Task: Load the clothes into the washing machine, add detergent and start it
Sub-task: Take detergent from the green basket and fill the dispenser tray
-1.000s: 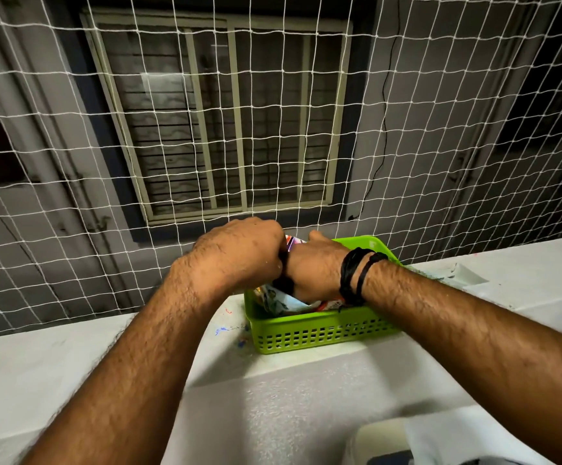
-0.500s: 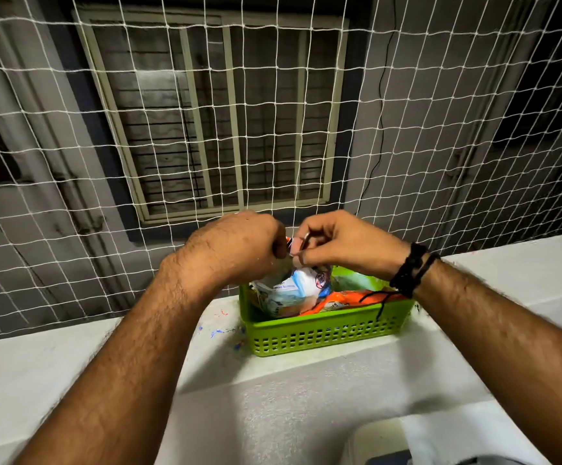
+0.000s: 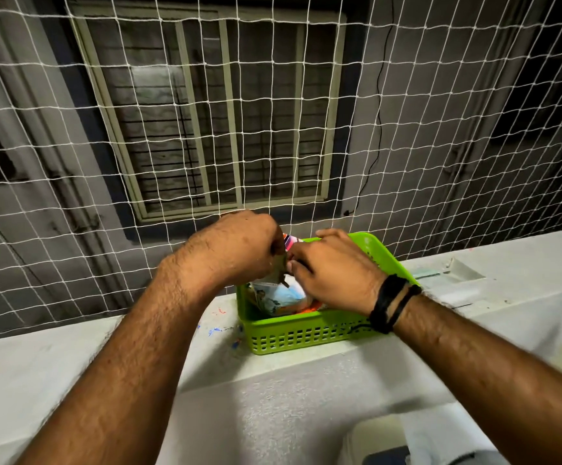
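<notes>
A green plastic basket [image 3: 301, 335] stands on a white ledge [image 3: 71, 357]. Inside it lies a detergent pouch [image 3: 277, 295], white and blue with orange print. My left hand [image 3: 239, 246] grips the pouch's top edge from the left. My right hand [image 3: 333, 270], with black bands on the wrist, pinches the same top edge from the right, over the basket. Both hands meet above the pouch and hide most of its upper part. No clothes show.
A white safety net [image 3: 407, 146] spans the opening right behind the ledge, with a barred window [image 3: 219, 122] beyond it. A recess [image 3: 454, 271] is cut in the ledge right of the basket. A white appliance corner [image 3: 373, 441] shows at the bottom.
My right hand has dropped from above the basket to lie lower over the pouch. My left hand keeps its grip on the pouch's top.
</notes>
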